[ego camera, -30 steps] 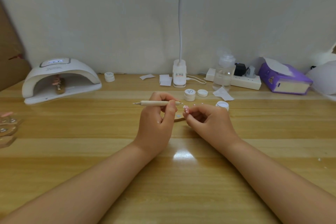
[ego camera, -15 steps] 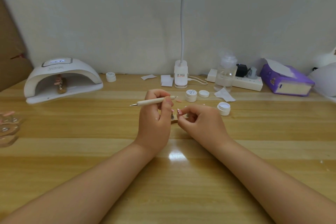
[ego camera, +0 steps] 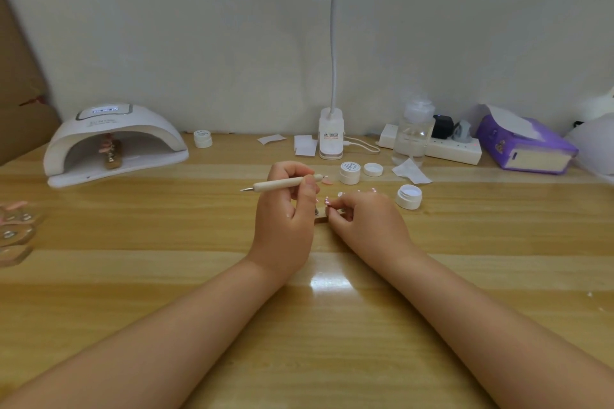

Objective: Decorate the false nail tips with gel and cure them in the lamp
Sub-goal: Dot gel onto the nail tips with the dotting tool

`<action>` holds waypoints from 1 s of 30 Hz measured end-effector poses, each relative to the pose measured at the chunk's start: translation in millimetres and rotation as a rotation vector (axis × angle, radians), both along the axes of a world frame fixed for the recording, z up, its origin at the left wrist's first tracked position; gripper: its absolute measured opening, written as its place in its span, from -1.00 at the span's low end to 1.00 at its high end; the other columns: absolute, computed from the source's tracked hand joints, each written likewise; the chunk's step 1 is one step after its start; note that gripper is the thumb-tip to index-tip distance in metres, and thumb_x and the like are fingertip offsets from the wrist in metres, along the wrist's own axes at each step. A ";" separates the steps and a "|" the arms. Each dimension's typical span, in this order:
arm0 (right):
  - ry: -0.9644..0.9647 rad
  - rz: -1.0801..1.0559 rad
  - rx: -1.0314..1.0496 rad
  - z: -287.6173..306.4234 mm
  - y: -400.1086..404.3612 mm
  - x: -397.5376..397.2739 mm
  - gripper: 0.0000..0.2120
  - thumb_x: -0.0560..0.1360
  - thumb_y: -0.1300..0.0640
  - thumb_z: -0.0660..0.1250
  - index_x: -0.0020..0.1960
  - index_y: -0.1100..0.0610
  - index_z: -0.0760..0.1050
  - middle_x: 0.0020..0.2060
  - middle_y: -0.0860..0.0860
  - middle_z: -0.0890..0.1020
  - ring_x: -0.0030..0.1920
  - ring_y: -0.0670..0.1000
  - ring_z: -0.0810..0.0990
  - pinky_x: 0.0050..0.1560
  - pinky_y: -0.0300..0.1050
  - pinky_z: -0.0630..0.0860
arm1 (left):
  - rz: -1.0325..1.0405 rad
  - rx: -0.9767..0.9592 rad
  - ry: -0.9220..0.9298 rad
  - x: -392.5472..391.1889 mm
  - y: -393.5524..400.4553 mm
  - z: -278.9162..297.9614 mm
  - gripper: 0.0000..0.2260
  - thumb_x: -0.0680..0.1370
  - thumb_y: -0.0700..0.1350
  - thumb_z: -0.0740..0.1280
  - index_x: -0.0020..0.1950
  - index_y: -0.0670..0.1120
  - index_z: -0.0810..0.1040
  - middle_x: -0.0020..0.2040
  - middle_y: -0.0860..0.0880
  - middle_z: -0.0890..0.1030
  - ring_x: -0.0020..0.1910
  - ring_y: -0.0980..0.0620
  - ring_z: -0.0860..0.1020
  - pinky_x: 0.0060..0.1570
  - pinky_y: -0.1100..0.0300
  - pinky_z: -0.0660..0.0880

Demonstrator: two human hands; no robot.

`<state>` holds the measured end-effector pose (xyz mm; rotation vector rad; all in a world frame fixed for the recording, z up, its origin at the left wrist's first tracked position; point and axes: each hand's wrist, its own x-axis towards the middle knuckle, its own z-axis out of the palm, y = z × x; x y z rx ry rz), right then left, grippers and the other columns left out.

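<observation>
My left hand (ego camera: 285, 209) grips a white dotting pen (ego camera: 282, 183) held level, its metal tip pointing left. My right hand (ego camera: 362, 219) curls around a small nail-tip holder (ego camera: 320, 215) on the table between the two hands; what its fingertips pinch is hidden. A loose pink nail tip (ego camera: 328, 181) lies just beyond the pen. The white curing lamp (ego camera: 113, 143) stands at the far left with a holder of pink tips (ego camera: 111, 151) inside. An open gel pot (ego camera: 409, 196) sits right of my right hand; a closed pot (ego camera: 350, 173) and a lid (ego camera: 373, 169) lie behind.
More clear tip holders (ego camera: 15, 229) lie at the left table edge. A clip desk lamp (ego camera: 331, 133), a clear bottle (ego camera: 413, 133), a power strip (ego camera: 442, 149), a purple tissue box (ego camera: 525, 146), paper wipes (ego camera: 411, 171) and another gel pot (ego camera: 202, 138) line the back.
Both hands have drawn slightly nearer and lower toward the table, the pen's tip tilting down a little. The holder now shows between the hands.
</observation>
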<state>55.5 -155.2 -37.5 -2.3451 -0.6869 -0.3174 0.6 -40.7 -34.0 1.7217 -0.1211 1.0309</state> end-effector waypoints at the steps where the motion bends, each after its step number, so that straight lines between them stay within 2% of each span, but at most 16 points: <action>1: -0.008 -0.007 -0.026 -0.3 0.0 -0.2 -0.81 0.52 0.05 0.25 -0.02 0.01 0.64 -0.33 -0.04 0.59 -0.20 0.04 0.55 0.27 -0.07 0.29 | -0.004 -0.004 0.002 0.0 0.1 -0.1 -0.92 0.55 -0.12 0.19 -0.08 0.08 0.40 -0.26 0.17 0.57 -0.31 0.13 0.50 -0.30 0.24 0.46; 3: -0.035 -0.018 -0.085 -0.8 0.5 -0.7 -0.78 0.53 0.02 0.22 -0.07 0.04 0.64 -0.27 -0.01 0.62 -0.15 0.04 0.55 0.21 -0.05 0.35 | -0.012 -0.003 0.007 -0.3 0.1 -0.1 -0.92 0.55 -0.11 0.19 -0.08 0.07 0.40 -0.23 0.21 0.58 -0.30 0.14 0.50 -0.30 0.24 0.47; 8: -0.068 -0.045 -0.118 0.3 -1.6 -5.2 -0.75 0.52 -0.01 0.23 -0.15 0.08 0.60 -0.31 0.00 0.62 -0.09 0.04 0.59 0.16 -0.03 0.45 | -0.015 -0.010 0.013 -0.7 0.8 0.5 -0.92 0.55 -0.11 0.19 -0.08 0.07 0.40 -0.23 0.23 0.57 -0.30 0.21 0.52 -0.28 0.26 0.48; 9: -0.079 -0.049 -0.110 1.1 -3.3 -7.4 -0.75 0.51 -0.03 0.23 -0.16 0.07 0.60 -0.33 -0.01 0.61 -0.11 0.04 0.59 0.12 -0.04 0.47 | -0.017 -0.010 0.011 -0.7 1.1 0.7 -0.92 0.55 -0.11 0.18 -0.09 0.07 0.40 -0.23 0.23 0.57 -0.30 0.22 0.52 -0.28 0.28 0.47; 11: -0.098 -0.055 -0.084 3.0 -7.9 -12.3 -0.76 0.49 -0.07 0.26 -0.17 0.05 0.60 -0.39 -0.05 0.55 -0.18 0.03 0.58 -0.10 -0.11 0.49 | -0.022 -0.011 0.011 -1.1 1.5 0.7 -0.92 0.55 -0.12 0.18 -0.09 0.06 0.40 -0.23 0.22 0.57 -0.30 0.22 0.52 -0.28 0.31 0.47; 13: -0.119 -0.061 -0.058 6.4 -13.3 -17.1 -0.77 0.46 -0.08 0.28 -0.23 0.03 0.57 -0.45 -0.10 0.44 -0.27 -0.01 0.54 -0.30 -0.16 0.39 | -0.026 -0.023 0.013 -1.5 1.9 0.6 -0.92 0.55 -0.12 0.19 -0.09 0.06 0.40 -0.25 0.17 0.57 -0.30 0.21 0.52 -0.28 0.31 0.47; 16: -0.180 -0.079 -0.025 14.0 -21.5 -16.5 -0.80 0.44 -0.05 0.31 -0.31 0.01 0.50 -0.52 -0.15 0.34 -0.41 -0.11 0.39 -0.42 -0.23 0.23 | -0.025 -0.032 0.009 -1.9 2.1 0.4 -0.93 0.55 -0.12 0.19 -0.08 0.05 0.41 -0.25 0.09 0.54 -0.29 0.22 0.52 -0.28 0.32 0.47; 19: -0.223 -0.075 0.062 22.1 -33.1 -4.4 -0.81 0.45 0.06 0.34 -0.30 0.11 0.53 -0.51 -0.15 0.35 -0.42 -0.15 0.33 -0.35 -0.24 0.17 | -0.027 -0.041 0.015 -2.2 1.9 1.1 -0.93 0.55 -0.11 0.19 -0.09 0.06 0.41 -0.27 0.10 0.54 -0.30 0.23 0.51 -0.29 0.33 0.46; 22: -0.277 -0.119 0.121 26.3 -49.7 15.2 -0.90 0.43 0.13 0.36 -0.16 0.16 0.59 -0.37 -0.05 0.42 -0.27 -0.04 0.38 -0.23 -0.24 0.18 | -0.040 -0.047 0.024 -2.9 2.5 1.2 -0.92 0.55 -0.11 0.19 -0.09 0.06 0.42 -0.28 0.14 0.56 -0.31 0.21 0.50 -0.30 0.34 0.46; 24: -0.227 -0.220 0.087 23.4 -62.7 30.6 -0.75 0.41 0.06 0.37 0.05 0.13 0.56 -0.14 0.01 0.46 -0.04 0.04 0.41 -0.07 -0.23 0.22 | -0.051 -0.049 0.025 -3.5 2.5 1.2 -0.93 0.55 -0.11 0.19 -0.09 0.06 0.42 -0.29 0.12 0.56 -0.31 0.20 0.50 -0.31 0.33 0.46; 26: -0.103 -0.347 -0.002 17.9 -75.5 43.9 -0.53 0.38 -0.06 0.37 0.23 0.08 0.45 0.07 0.06 0.42 0.16 0.09 0.34 0.12 -0.14 0.24 | -0.052 -0.048 0.024 -4.0 2.0 1.8 -0.93 0.55 -0.11 0.19 -0.09 0.05 0.42 -0.30 0.09 0.54 -0.32 0.19 0.50 -0.32 0.32 0.46; 28: -0.019 -0.429 -0.135 10.6 -84.3 52.6 -0.39 0.36 -0.18 0.34 0.32 0.07 0.37 0.18 0.09 0.39 0.24 0.11 0.28 0.22 -0.07 0.21 | -0.054 -0.049 0.027 -4.1 1.5 2.4 -0.93 0.55 -0.11 0.19 -0.10 0.05 0.42 -0.30 0.08 0.53 -0.32 0.20 0.50 -0.33 0.34 0.46; 30: 0.038 -0.453 -0.267 3.7 -87.3 57.6 -0.31 0.34 -0.29 0.27 0.34 0.06 0.35 0.22 0.11 0.39 0.26 0.12 0.28 0.23 -0.05 0.22 | -0.052 -0.047 0.033 -3.8 1.7 2.3 -0.93 0.55 -0.11 0.19 -0.09 0.05 0.42 -0.31 0.08 0.54 -0.32 0.20 0.50 -0.33 0.35 0.45</action>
